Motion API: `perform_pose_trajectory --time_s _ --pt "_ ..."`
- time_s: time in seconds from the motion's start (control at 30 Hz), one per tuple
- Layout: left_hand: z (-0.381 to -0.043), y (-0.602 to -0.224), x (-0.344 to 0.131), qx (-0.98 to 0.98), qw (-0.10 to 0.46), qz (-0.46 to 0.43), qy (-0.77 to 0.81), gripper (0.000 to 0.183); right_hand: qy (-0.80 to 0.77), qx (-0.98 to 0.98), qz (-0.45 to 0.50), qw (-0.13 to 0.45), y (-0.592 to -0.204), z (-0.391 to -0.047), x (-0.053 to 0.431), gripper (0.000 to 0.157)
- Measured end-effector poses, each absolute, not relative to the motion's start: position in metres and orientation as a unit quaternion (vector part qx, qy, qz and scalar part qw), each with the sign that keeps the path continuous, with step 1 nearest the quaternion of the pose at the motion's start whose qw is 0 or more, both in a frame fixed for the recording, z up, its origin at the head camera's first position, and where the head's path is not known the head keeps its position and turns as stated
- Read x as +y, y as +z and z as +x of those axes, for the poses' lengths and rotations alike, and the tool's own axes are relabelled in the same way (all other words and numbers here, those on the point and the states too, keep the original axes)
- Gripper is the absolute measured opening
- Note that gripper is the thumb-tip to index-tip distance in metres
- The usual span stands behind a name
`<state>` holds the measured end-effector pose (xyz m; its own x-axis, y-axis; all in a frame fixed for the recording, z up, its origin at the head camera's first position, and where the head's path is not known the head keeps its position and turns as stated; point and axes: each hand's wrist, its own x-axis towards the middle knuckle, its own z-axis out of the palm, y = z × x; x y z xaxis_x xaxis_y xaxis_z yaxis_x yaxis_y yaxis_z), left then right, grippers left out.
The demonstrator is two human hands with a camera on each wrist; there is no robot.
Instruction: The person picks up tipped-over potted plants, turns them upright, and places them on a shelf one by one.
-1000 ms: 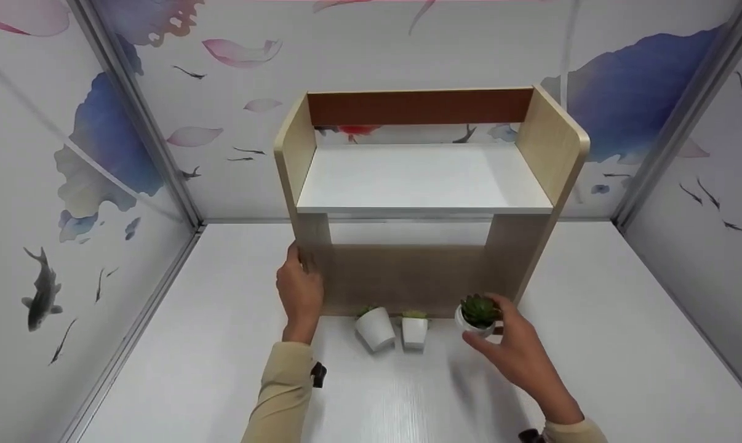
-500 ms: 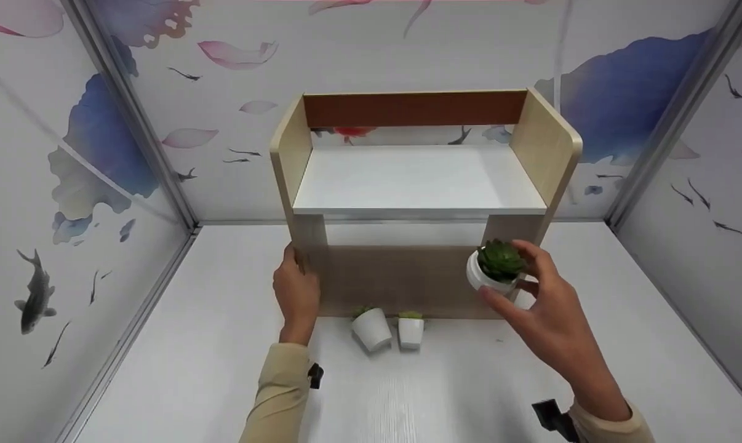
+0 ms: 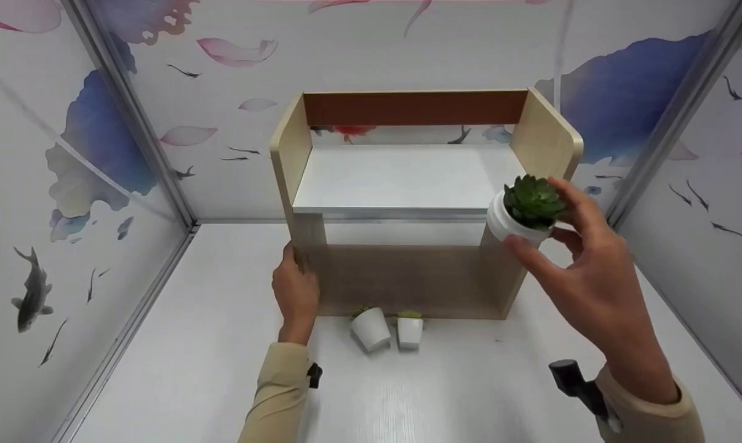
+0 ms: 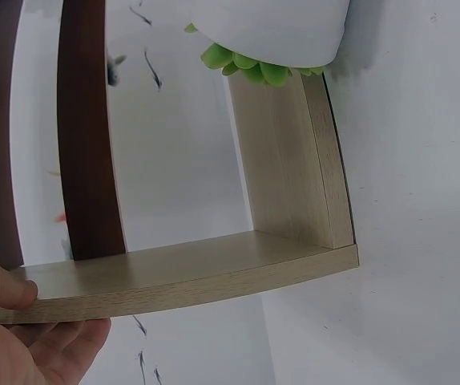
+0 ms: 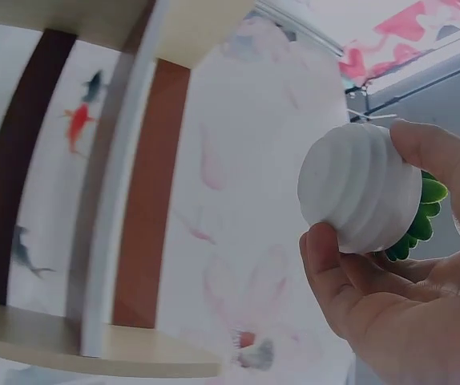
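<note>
A small wooden shelf unit point(image 3: 420, 178) with a white middle board stands on the white table. My left hand point(image 3: 295, 295) grips the edge of its left side panel, thumb on one face and fingers on the other in the left wrist view. Between thumb and fingers, my right hand point(image 3: 598, 271) holds a potted succulent point(image 3: 534, 203) in a round white ribbed pot point(image 5: 358, 188). The pot is in the air before the right end of the middle board, overlapping the right side panel in the head view.
Two more white potted plants lie tipped over on the table before the shelf: a larger pot point(image 3: 371, 330) and a smaller pot point(image 3: 410, 333). White walls point(image 3: 223, 178) with painted petals and fish enclose the table at the back and sides.
My right hand has lifted the potted succulent from near the table, up and to the right, to about the middle board's height. The left hand stays on the side panel.
</note>
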<state>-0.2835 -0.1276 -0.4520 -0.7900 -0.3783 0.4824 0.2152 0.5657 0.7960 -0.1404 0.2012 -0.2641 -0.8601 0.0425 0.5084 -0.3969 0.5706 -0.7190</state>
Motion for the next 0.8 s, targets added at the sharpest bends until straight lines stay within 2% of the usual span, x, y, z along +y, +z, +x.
perform_pose_trajectory --time_s 0.2,0.37,0.57,0.8 --pt "-0.283 -0.453 -0.127 -0.826 0.316 0.051 -0.464 0.036 0.446 -0.839 0.124 0.285 -0.238 -0.154 0.204 0.079" --pt "-0.282 -0.453 -0.129 -0.825 0.315 0.048 -0.467 0.036 0.451 -0.834 0.132 0.290 -0.221 -0.171 0.206 0.078" --pt "-0.284 -0.451 -0.131 -0.823 0.320 0.047 -0.467 0.036 0.455 -0.843 0.116 0.264 -0.215 -0.197 0.209 0.077" --pt "-0.284 -0.451 -0.128 -0.825 0.311 0.055 -0.469 0.037 0.443 -0.865 0.082 0.222 -0.232 -0.232 0.214 0.079"
